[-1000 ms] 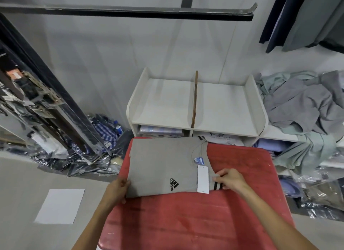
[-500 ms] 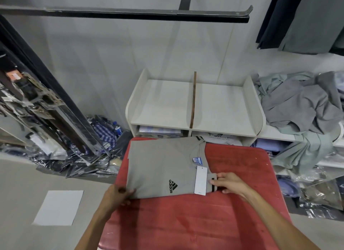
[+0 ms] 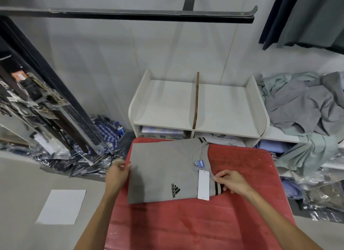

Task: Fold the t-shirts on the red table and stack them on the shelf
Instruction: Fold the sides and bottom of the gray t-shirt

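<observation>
The left hand (image 3: pixel 117 175) gripped the left edge of the folded grey t-shirt (image 3: pixel 163 167), and the right hand (image 3: pixel 230 181) pinched its striped sleeve. The t-shirt lay on the red table (image 3: pixel 204 225), just before the white shelf (image 3: pixel 221 108).

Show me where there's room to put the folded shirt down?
Both top bays of the white shelf, either side of the wooden divider, are bare. The red table is bare right of the grey t-shirt and in front of it. Crowded: the shelf's lower cubbies and the heap of loose clothes on its right.
</observation>
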